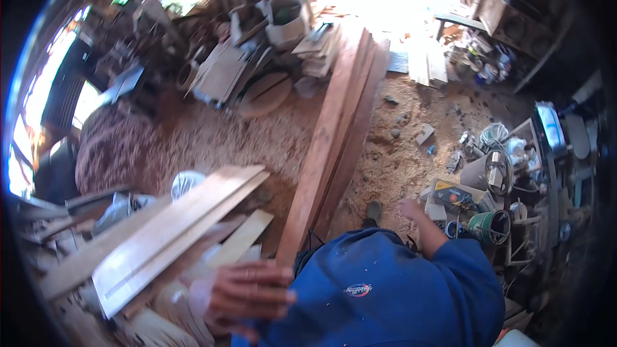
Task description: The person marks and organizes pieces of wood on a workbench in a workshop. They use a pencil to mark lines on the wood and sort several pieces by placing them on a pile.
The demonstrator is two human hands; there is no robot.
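Note:
My left hand [250, 290] is held low in front of my blue shirt, its fingers spread and blurred by motion, with nothing seen in it. It is nearest to the lower end of a stack of long reddish-brown planks [328, 148] that stretches away from me. Beyond that hand, to the left, lie pale sawn boards [173, 238]. My right hand [413, 209] is out to the right, over sawdust and close to a yellow-and-black box [453, 194]. It looks small and blurred, so its fingers cannot be made out.
A green bucket [490, 226] and a cluttered rack [536, 180] stand on the right. Sawdust [392, 167] and scraps cover the ground by my shoe [373, 211]. Panels [218, 72], a round board [265, 95] and a white bin [286, 22] crowd the far left.

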